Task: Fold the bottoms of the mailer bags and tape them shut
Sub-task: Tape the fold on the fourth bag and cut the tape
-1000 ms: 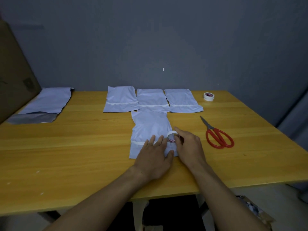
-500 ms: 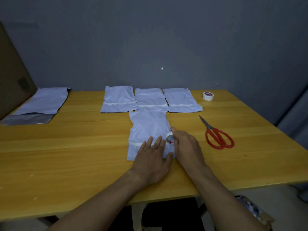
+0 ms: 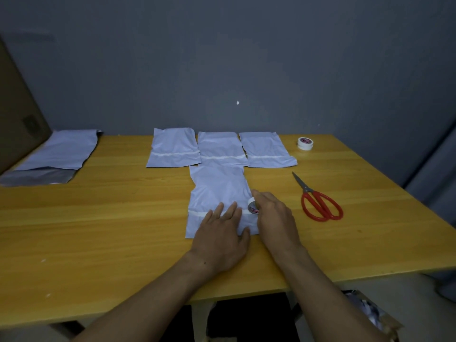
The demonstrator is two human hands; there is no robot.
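The left hand (image 3: 222, 233) lies flat, pinning the bag (image 3: 219, 186) at its fold so the right hand (image 3: 274, 213), grasping the tape roll (image 3: 253, 206), can tape it.

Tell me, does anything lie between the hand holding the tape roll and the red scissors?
Nothing visible does. Only bare table separates the right hand, gripping the tape roll, from the scissors.

Half the small white tape roll (image 3: 251, 205) hidden behind right hand (image 3: 276, 217); red label unreadable. Left edge cuts off brown cardboard panel (image 3: 14, 114).
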